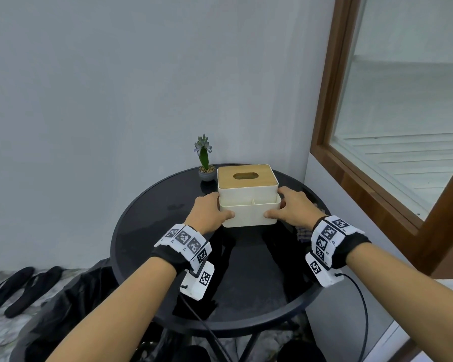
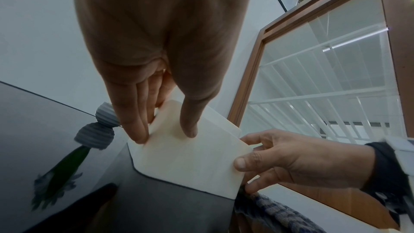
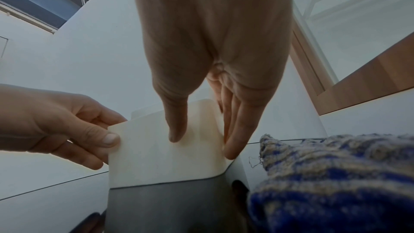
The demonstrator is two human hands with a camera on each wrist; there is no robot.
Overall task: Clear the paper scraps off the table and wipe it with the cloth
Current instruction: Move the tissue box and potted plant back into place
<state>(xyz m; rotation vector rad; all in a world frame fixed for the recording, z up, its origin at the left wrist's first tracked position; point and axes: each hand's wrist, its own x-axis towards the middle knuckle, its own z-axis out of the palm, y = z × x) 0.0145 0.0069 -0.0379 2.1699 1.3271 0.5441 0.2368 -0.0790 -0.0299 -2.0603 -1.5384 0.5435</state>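
A cream tissue box [image 1: 247,205] with a wooden lid stands on the round black glass table [image 1: 147,231], toward its far side. My left hand [image 1: 220,209] grips its left front corner, thumb on the front face and fingers along the side. My right hand [image 1: 277,207] grips the right front corner the same way. The wrist views show both grips on the box [image 2: 190,157] [image 3: 156,162]. A blue and beige checked cloth [image 1: 305,235] lies on the table under my right wrist, close up in the right wrist view [image 3: 336,174]. No paper scraps show in any view.
A small potted plant [image 1: 205,163] stands just behind the box on the left. A wall is behind the table and a wood-framed window [image 1: 403,126] to the right. A black bag [image 1: 71,304] and dark slippers [image 1: 19,288] lie on the floor to the left.
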